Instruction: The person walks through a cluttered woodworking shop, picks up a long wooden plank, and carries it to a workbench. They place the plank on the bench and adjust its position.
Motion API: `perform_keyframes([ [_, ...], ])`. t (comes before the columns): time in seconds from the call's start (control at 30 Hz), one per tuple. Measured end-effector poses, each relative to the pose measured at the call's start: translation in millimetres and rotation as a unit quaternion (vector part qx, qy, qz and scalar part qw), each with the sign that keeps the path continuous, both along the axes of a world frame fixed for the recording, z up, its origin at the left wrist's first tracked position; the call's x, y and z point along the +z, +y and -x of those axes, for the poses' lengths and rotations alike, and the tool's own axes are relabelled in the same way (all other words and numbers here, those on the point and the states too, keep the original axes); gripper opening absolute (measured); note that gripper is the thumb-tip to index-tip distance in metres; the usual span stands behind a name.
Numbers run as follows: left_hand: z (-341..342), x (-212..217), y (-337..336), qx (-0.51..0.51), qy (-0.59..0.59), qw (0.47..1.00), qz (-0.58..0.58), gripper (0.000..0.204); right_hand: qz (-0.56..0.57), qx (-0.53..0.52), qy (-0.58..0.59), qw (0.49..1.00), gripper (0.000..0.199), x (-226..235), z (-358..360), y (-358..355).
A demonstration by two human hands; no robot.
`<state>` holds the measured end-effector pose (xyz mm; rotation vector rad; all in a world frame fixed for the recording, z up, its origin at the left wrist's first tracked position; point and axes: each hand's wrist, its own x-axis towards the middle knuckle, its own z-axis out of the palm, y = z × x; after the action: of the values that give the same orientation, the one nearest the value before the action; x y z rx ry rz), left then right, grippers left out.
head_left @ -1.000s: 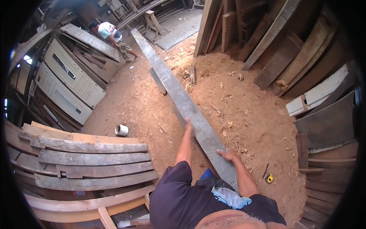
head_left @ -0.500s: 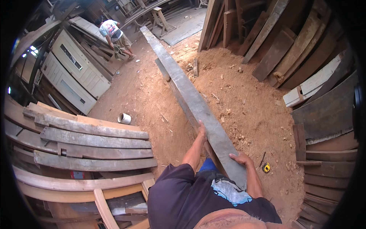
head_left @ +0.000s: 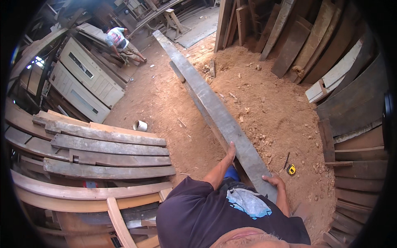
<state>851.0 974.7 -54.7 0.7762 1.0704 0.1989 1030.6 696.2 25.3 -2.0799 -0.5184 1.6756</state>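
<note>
A long, grey, weathered wooden plank (head_left: 221, 111) runs from close to my body toward the far left. My left hand (head_left: 231, 150) grips its left edge, thumb up along the side; the fingers underneath are mostly hidden. Closer to me, my right hand (head_left: 274, 181) holds the right edge with the thumb on top. Below the plank, another piece of timber (head_left: 177, 71) shows along its left side. On the sawdust right of my right hand lie a yellow tape measure (head_left: 291, 169) and a thin dark stick (head_left: 286, 160).
Stacked boards (head_left: 109, 171) fill the left, beside a white bucket (head_left: 140, 125) on its side. White panelled doors (head_left: 78, 89) lean behind them. Planks (head_left: 291, 49) line the right. A person (head_left: 118, 41) bends at far left, near a wooden trestle (head_left: 175, 22).
Both hands and the near part of the plank sit farther right in view, my left hand also lower. The surroundings have shifted slightly too. The far person has changed posture.
</note>
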Motion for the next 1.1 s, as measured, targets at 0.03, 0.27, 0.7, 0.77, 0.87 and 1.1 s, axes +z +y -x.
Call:
perform_keyframes([
  [0.03,-12.0,61.1,-1.0,-0.049,0.046,0.997,0.038,0.095,-0.005,-0.009,-0.007,1.000,0.082,-14.2,-2.0,-7.2],
  [0.27,10.6,75.5,25.9,-0.217,0.200,0.955,-0.030,0.091,0.006,0.016,-0.224,0.975,0.076,13.7,19.6,41.0],
  [0.7,208.5,-47.7,194.0,-0.412,0.095,0.827,-0.370,0.054,0.046,-0.048,-0.385,0.920,0.070,68.1,87.8,393.4],
  [0.77,303.3,-96.9,248.5,-0.406,0.108,0.854,-0.308,0.049,0.089,-0.034,-0.402,0.911,0.073,68.9,100.2,433.3],
  [0.87,430.3,-70.4,283.8,-0.045,0.290,0.937,-0.189,0.039,0.097,-0.021,-0.384,0.918,0.065,44.9,68.1,436.9],
  [1.1,603.7,-45.6,274.2,0.436,0.262,0.861,-0.022,0.044,0.131,0.173,-0.356,0.909,0.048,4.1,7.2,463.2],
])
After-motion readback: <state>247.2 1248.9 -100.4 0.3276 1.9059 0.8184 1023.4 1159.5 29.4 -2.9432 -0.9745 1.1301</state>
